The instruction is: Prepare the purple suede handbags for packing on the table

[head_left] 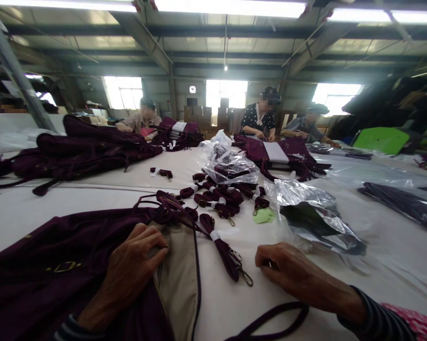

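A dark purple bag [25, 274] lies at the lower left, its beige lining [180, 265] showing beside a zipper. My left hand [137, 260] is on the bag at the edge of the lining, thumb and fingers pinched together near the zipper; what they grip is too small to tell. Over the white table [227, 265], my right hand [288, 270] has its fingers curled, and anything between them is hidden. Between my hands lies a bundled purple strap [224, 255] with a white wrap and metal clips. A purple strap loop [273, 319] lies below my right hand.
Several bundled straps [220, 196] and a green tag [264, 216] lie mid-table. Clear plastic bags [313, 213] are at the right. Stacked purple bags [85, 147] stand at the back left, more [280, 151] at the back centre. Several people work across the table.
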The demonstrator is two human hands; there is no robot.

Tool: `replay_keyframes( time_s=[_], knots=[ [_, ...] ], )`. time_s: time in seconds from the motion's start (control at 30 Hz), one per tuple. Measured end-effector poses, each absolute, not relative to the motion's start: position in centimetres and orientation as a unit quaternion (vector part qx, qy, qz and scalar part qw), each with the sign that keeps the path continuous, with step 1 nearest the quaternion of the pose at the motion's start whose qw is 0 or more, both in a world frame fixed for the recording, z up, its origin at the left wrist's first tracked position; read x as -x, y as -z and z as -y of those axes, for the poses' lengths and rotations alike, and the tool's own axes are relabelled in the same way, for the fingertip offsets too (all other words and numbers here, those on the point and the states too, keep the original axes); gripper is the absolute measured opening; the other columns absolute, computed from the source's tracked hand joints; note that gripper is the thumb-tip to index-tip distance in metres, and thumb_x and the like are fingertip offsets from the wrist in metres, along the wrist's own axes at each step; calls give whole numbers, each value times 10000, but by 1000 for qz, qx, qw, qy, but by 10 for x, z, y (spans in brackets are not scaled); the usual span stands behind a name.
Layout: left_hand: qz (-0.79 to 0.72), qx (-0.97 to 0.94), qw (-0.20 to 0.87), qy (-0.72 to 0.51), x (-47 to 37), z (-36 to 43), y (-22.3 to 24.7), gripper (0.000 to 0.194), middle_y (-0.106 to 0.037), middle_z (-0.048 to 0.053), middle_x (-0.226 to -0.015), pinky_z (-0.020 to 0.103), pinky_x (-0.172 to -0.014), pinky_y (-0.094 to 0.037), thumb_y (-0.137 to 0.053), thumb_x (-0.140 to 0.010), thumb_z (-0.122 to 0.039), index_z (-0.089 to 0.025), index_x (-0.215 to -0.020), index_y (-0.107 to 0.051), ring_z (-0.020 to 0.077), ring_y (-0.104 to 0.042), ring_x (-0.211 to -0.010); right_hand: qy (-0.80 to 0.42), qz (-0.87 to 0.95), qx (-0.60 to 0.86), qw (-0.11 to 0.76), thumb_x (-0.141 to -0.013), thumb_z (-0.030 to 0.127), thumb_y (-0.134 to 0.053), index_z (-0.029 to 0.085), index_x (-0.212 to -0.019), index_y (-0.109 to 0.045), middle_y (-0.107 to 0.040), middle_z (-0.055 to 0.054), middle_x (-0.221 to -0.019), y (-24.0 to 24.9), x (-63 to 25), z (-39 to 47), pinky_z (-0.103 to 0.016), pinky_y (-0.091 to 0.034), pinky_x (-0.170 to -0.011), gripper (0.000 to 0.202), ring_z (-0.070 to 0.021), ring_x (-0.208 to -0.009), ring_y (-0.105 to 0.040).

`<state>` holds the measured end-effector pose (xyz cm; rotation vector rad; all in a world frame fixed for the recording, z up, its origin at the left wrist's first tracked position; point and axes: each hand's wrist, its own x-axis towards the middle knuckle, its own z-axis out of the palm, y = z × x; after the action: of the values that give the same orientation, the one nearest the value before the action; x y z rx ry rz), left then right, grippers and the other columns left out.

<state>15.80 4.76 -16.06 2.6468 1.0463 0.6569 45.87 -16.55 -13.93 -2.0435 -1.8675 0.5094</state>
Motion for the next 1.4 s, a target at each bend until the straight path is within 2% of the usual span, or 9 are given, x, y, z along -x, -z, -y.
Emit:
replay_keyframes(
  time_s=[0.2,0.37,0.47,0.67,0.83,1.03,1.17,1.3,1.4],
  knots=[
    [-355,-901,105,-226,-158,-47,161,143,-676,-15,-938,359,-848,-421,-553,-875,-341,-259,-778,-618,214,-538,-1000,-255,648,699,163,-859,165,-527,230,-867,-677,-662,9,-832,131,-441,169,-264,-402,-726,164,-163,-803,-595],
    [-359,-900,111,-220,-159,-45,157,138,-676,-15,-928,367,-856,-424,-549,-863,-336,-255,-776,-618,220,-540,-997,-243,667,685,166,-878,159,-508,229,-863,-649,-668,2,-854,133,-432,161,-281,-393,-770,158,-171,-831,-596],
    [-360,-900,115,-217,-160,-44,155,139,-676,-14,-923,365,-855,-426,-561,-854,-346,-252,-769,-616,223,-543,-993,-231,642,707,185,-870,177,-526,244,-965,-652,-657,-8,-879,138,-430,155,-290,-391,-775,171,-191,-871,-593],
    [-365,-901,114,-205,-160,-44,155,142,-668,-15,-920,364,-851,-420,-564,-865,-341,-243,-777,-616,219,-538,-995,-246,658,678,216,-857,155,-524,295,-1262,-582,-650,12,-876,143,-421,144,-280,-397,-765,433,-184,-858,-600],
    [-365,-898,121,-215,-160,-44,156,153,-660,-15,-906,367,-844,-410,-573,-870,-346,-240,-768,-617,222,-527,-981,-223,675,657,250,-839,132,-538,288,-1198,-650,-690,7,-923,150,-416,138,-281,-415,-819,408,-178,-871,-636],
    [-357,-900,120,-218,-159,-45,157,154,-656,-14,-906,368,-853,-398,-583,-893,-324,-237,-771,-617,220,-514,-984,-296,617,652,326,-809,107,-545,206,-964,-647,-663,44,-681,167,-410,130,-212,-399,-605,210,-117,-615,-590],
    [-354,-900,121,-225,-159,-46,158,145,-651,-17,-906,362,-848,-394,-601,-894,-307,-234,-770,-619,214,-511,-980,-340,585,657,333,-837,199,-632,208,-959,-656,-666,42,-688,167,-406,128,-217,-380,-584,125,-121,-635,-588],
    [-346,-900,128,-232,-160,-46,158,159,-649,-15,-897,363,-851,-392,-594,-897,-303,-232,-757,-615,218,-504,-977,-238,605,715,257,-852,354,-699,227,-1010,-645,-653,31,-701,165,-396,129,-257,-348,-599,209,-160,-659,-592],
    [-350,-898,131,-233,-160,-45,156,146,-647,-14,-882,363,-847,-392,-598,-882,-288,-227,-751,-613,217,-508,-965,-118,637,734,202,-836,291,-691,209,-1041,-617,-705,-17,-812,172,-385,129,-288,-339,-633,233,-211,-721,-647]
  ],
)
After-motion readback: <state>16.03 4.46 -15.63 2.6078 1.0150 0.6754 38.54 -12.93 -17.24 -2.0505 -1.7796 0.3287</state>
